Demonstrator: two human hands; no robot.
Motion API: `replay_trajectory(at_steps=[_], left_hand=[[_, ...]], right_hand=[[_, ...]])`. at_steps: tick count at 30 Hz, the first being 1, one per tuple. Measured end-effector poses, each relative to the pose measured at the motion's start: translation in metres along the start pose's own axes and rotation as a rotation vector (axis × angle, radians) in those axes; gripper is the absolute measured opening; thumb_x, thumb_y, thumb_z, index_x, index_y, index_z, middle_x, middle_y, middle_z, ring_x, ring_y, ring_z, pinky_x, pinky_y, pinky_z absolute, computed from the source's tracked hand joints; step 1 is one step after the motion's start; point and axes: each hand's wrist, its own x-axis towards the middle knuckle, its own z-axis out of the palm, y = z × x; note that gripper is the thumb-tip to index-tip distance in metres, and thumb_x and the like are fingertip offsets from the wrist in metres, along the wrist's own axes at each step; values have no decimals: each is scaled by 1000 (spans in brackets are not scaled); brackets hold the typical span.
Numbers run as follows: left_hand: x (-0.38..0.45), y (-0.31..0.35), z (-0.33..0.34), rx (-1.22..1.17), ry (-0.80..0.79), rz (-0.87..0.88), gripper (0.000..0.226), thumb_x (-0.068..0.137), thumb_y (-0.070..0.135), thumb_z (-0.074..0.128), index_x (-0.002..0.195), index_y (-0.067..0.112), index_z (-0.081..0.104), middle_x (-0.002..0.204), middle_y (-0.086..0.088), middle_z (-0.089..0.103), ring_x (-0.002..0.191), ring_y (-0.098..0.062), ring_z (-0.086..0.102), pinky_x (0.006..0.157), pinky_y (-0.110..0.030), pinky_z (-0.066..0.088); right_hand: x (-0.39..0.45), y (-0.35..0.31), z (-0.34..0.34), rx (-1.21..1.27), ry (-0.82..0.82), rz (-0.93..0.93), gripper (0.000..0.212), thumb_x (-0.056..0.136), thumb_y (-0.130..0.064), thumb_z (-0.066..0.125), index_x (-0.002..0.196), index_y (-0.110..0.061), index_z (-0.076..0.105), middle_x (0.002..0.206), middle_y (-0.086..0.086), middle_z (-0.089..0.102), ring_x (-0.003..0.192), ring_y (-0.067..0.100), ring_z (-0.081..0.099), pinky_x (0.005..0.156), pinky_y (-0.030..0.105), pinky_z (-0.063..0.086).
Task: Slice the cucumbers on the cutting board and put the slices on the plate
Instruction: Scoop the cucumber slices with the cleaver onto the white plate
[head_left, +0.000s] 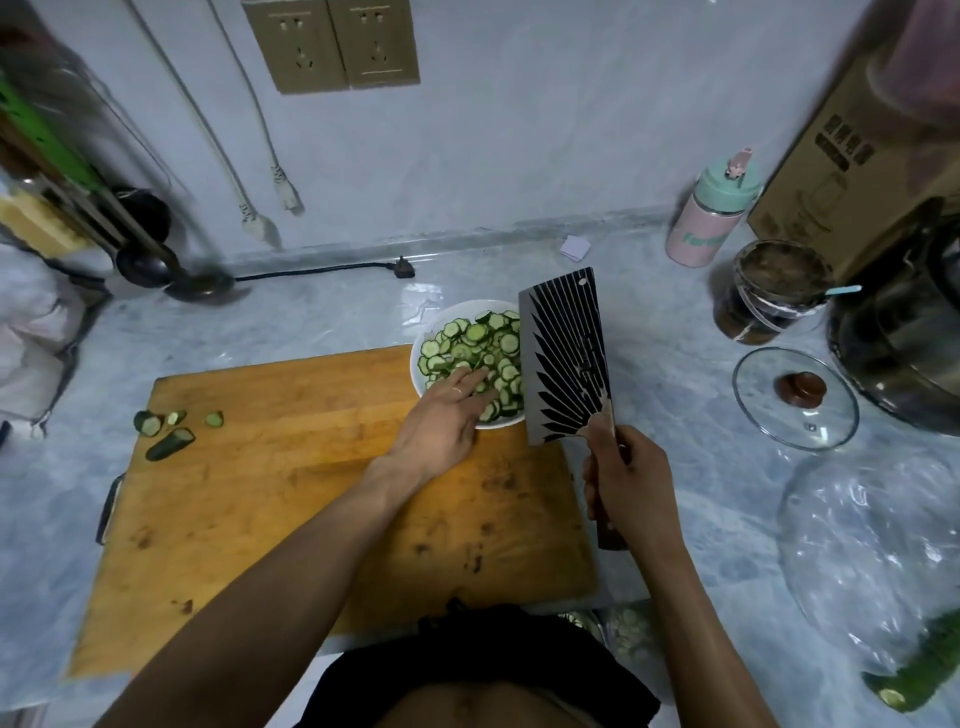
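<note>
Now the right hand (631, 480) grips a ribbed steel cleaver (566, 358); the left hand's (447, 415) straight fingers touch scalloped cucumber slices (470, 345).

On our marble bench (322, 317): a glass lid (795, 399) beside a steel pot (904, 348), a pink bottle (714, 210) behind a dark jar (769, 291), a cardboard box (857, 171), and wall sockets (332, 44) above.

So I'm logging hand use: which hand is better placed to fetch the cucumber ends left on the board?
Probably the left hand: its fingers lie open over the plate, and the cucumber ends sit on its side. The right hand grips the cleaver.
</note>
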Motion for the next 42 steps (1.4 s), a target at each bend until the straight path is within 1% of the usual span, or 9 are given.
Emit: replay_trajectory(at_steps=[3,7,14,19,26,29,32,37,42], left_hand=[[-3,6,-11,-228,180,-106,41,93,4,47,131,10,61,150,-9,43,144,-29,30,119,-40,23],[-36,12,-23,-497,456,-333,34,95,-2,50,119,11,70,132,-1,59,125,-13,50,107,-19,38],[-54,1,-14,-572,337,-580,30,92,-3,59,109,14,75,107,-1,71,95,-11,64,93,-28,52],[-71,6,-4,-431,299,-650,27,90,5,65,114,12,72,109,-6,69,96,-19,62,85,-20,45],[-56,6,-2,-198,94,-696,33,92,30,67,123,19,66,112,-5,52,101,-22,55,89,-30,48],[-46,3,-4,-219,116,-722,7,88,19,69,95,19,70,106,-4,57,93,-18,56,81,-23,42],[-44,-2,-6,-304,134,-737,14,85,10,70,79,22,66,91,3,66,85,-13,59,75,-18,40],[-42,-1,-22,-492,406,-749,20,88,0,62,82,18,70,81,10,68,73,3,59,71,-5,45],[-6,2,-45,-648,566,-680,14,90,2,65,90,12,74,83,3,72,74,-4,62,73,-15,53]], right_hand=[[0,-6,7,23,-68,-21,52,100,-50,47,76,-5,56,57,9,61,42,23,55,41,28,45],[-1,-10,17,19,-130,-35,48,100,-46,48,76,-5,57,59,8,61,44,23,56,42,31,48],[-12,-6,29,-2,-203,-39,49,101,-43,48,73,-5,58,58,9,61,44,21,56,43,30,47],[-19,-1,24,-16,-210,-43,48,101,-43,48,74,-4,58,56,8,60,40,18,55,40,28,46],[-22,8,16,-21,-172,-51,54,101,-47,47,75,-1,57,61,16,62,43,28,57,41,33,47],[-23,8,12,-8,-161,-52,52,101,-46,47,75,-1,57,61,15,61,41,23,55,39,28,45],[-21,11,8,-25,-145,-33,54,100,-49,47,75,-3,58,59,13,62,42,25,57,42,29,46],[-17,11,4,0,-128,-7,54,99,-49,48,81,0,61,60,12,63,45,26,57,41,27,45],[-16,9,5,26,-135,14,51,99,-47,48,84,-1,61,62,13,63,44,20,56,40,26,45]])
